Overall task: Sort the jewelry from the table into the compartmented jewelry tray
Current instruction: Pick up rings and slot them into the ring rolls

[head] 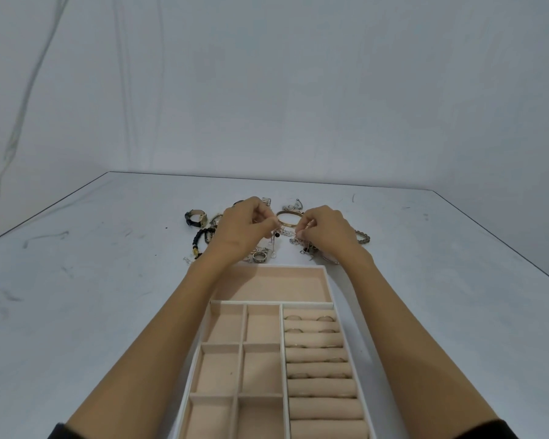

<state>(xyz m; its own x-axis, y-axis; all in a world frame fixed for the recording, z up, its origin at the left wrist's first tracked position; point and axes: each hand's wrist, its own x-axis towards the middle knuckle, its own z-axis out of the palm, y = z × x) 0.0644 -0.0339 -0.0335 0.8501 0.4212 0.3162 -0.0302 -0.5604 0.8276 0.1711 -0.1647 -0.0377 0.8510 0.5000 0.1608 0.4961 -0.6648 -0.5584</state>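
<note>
At the far left of the heap a dark-strapped watch [195, 218] lies on the table [76, 312], with a black bead bracelet [203, 237] just beside it; next comes the left hand [241, 229], raised over the pile, its grip narrowed to a fingertip pinch on one end of a fine chain [284, 231]; a strand with a dark bead [278, 244] dangles from that pinch, above a loose ring [260, 256] on the table; behind the chain lies a gold bangle [288, 218]; the right hand [325, 231] pinches the chain's other end in the same tight grip, close over a tangle of silver pieces; further right a beaded silver bracelet [363, 237] rests apart; the step in hand looks like teasing this chain free of the tangle, so nothing of it is in the tray yet; nearer the person, the jewelry tray [328, 280] shows bare square compartments on its left, a bare long compartment at its far end, and several rings [325, 319] already seated in the rolls on its right; the next move likely calls for lifting the chain clear without dragging its neighbours, then laying it in the long compartment; snagging seems the main risk.
</note>
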